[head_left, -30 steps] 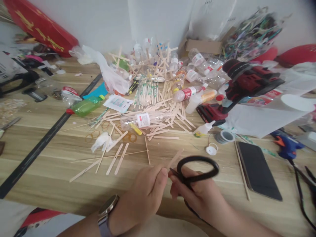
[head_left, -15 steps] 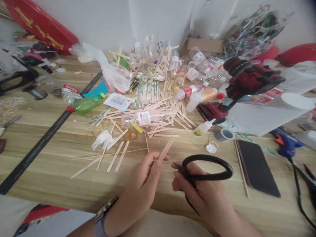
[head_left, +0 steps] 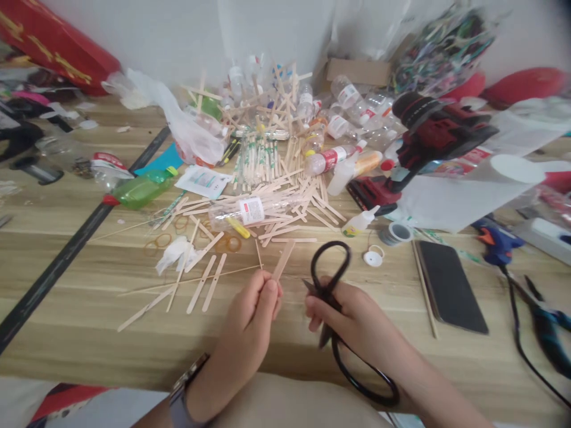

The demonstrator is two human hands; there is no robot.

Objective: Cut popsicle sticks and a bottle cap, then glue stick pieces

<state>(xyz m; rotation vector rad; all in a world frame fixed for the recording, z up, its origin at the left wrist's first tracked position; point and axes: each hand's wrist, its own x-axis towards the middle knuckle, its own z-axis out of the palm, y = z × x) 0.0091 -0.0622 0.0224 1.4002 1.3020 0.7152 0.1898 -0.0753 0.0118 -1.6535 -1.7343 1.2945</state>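
Between the thumb and fingers of my left hand (head_left: 255, 315) is a flat wooden craft stick (head_left: 284, 261), its free end pointing up and away from me. My right hand (head_left: 352, 315) grips black-handled scissors (head_left: 332, 291) around the pivot. Their large loops stick out above and below that hand, and a short dark blade tip points left toward the stick without touching it. Left of my left hand, two loose craft sticks (head_left: 201, 284) lie side by side on the wooden table (head_left: 147, 351), near thin skewers (head_left: 182, 266) and a crumpled white tissue (head_left: 175, 254).
Ahead lie a clear bottle (head_left: 236, 213), heaped craft sticks (head_left: 289, 223) and more bottles (head_left: 332, 159). To the right are a glue bottle (head_left: 360, 222), a phone (head_left: 450, 287), a red-black power drill (head_left: 439, 134), a glue gun (head_left: 496, 241) and pliers (head_left: 546, 327). A black strip (head_left: 66, 255) crosses the left side.
The scissors have turned in my right hand, so the loops now spread above and below it. My left hand still holds the stick. The whole view has shifted slightly.
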